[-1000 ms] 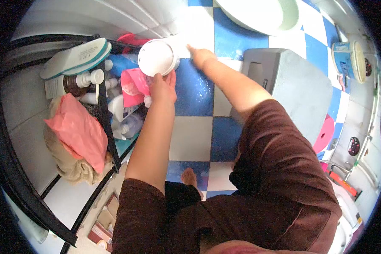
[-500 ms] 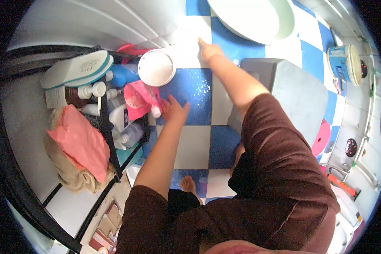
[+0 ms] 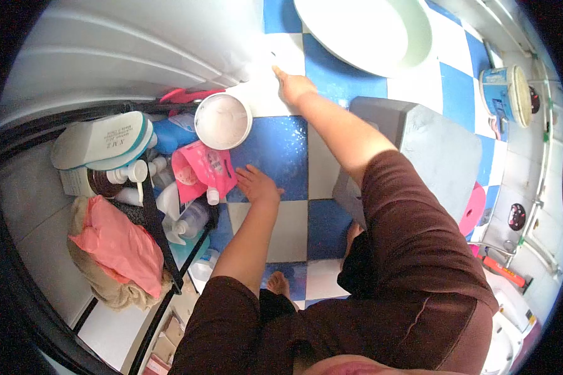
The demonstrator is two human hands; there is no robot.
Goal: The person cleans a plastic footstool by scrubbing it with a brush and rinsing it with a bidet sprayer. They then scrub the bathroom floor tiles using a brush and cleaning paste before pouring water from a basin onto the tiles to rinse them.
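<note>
My left hand (image 3: 258, 185) is beside a pink spouted pouch (image 3: 207, 167), its fingers spread and nothing in its grip. The pouch has a white cap and leans among bottles at the rack's edge; whether my fingertips touch it is hard to tell. Farther forward, my right hand (image 3: 296, 88) reaches over a bright white floor tile with its index finger stretched out. The other fingers are partly hidden. Just past that fingertip is a small dark speck (image 3: 273, 54). Between my hands and the white wall panel stands a round white tub (image 3: 224, 121).
A black-framed rack at left holds slippers (image 3: 100, 140), a pump bottle (image 3: 134, 171) and a pink cloth (image 3: 122, 247). A large pale basin (image 3: 421, 37) is ahead. At right are a grey box-like block (image 3: 441, 147) and a blue-and-white bucket (image 3: 502, 94).
My right hand has shifted left and slightly down in view. My left hand has moved lower and turned, fingers toward the pouch. The view itself has shifted a little.
</note>
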